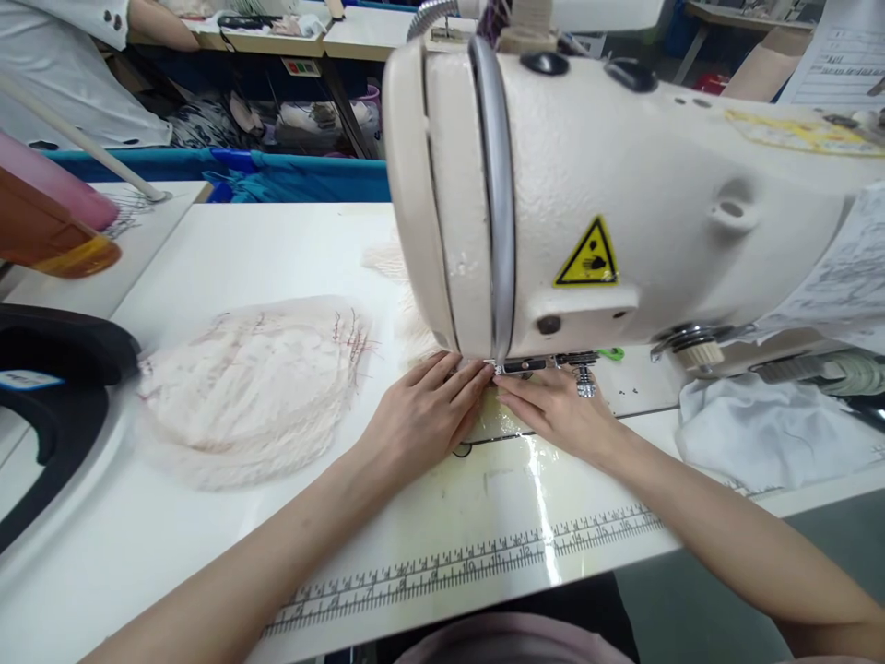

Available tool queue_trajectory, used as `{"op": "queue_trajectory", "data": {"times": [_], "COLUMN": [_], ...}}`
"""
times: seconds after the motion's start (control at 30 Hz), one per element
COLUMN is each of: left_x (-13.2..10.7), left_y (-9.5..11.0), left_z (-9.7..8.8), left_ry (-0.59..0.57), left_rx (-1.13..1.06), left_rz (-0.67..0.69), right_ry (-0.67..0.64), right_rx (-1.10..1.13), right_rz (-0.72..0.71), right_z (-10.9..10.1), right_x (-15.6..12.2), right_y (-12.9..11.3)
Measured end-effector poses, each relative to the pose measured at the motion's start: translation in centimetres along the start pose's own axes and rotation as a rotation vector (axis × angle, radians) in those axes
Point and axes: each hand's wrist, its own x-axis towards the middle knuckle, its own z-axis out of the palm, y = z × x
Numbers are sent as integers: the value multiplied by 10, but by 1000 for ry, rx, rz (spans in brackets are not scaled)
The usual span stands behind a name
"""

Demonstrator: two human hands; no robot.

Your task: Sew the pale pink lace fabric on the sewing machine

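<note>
A cream sewing machine (pixel 622 194) fills the upper right of the head view. My left hand (pixel 425 406) lies flat on the table with fingers stretched toward the needle area (pixel 508 367). My right hand (pixel 553 406) lies flat beside it, fingertips almost meeting the left ones under the machine head. Both press on a small pale lace piece (pixel 494 420) at the presser foot, mostly hidden by the hands. A pile of pale pink lace pieces (pixel 253 387) rests on the table left of my left hand.
A white table (pixel 228 249) carries a printed ruler (pixel 470 563) along its front edge. White cloth (pixel 761 433) lies at the right. A black and white object (pixel 48 387) sits at far left. Another person's white sleeve (pixel 62 65) shows at top left, behind blue fabric (pixel 290 175).
</note>
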Motion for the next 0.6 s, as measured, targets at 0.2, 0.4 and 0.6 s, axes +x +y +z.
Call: {"op": "queue_trajectory", "data": {"times": [0.2,0.4,0.6], "left_x": [2,4,4], "left_y": [1,1,-1], "left_z": [-1,-1,2], "left_ry": [-9,-24,-31], "left_rx": [25,13,-18], "left_rz": [0,-16,-34], "right_ry": [1,21,46], "right_rx": [-51,-50,-66], "right_rz": [17,11,-24], "right_z": [2,2,3], "right_x": [0,0,0], "right_y": [-1,-1,2]}}
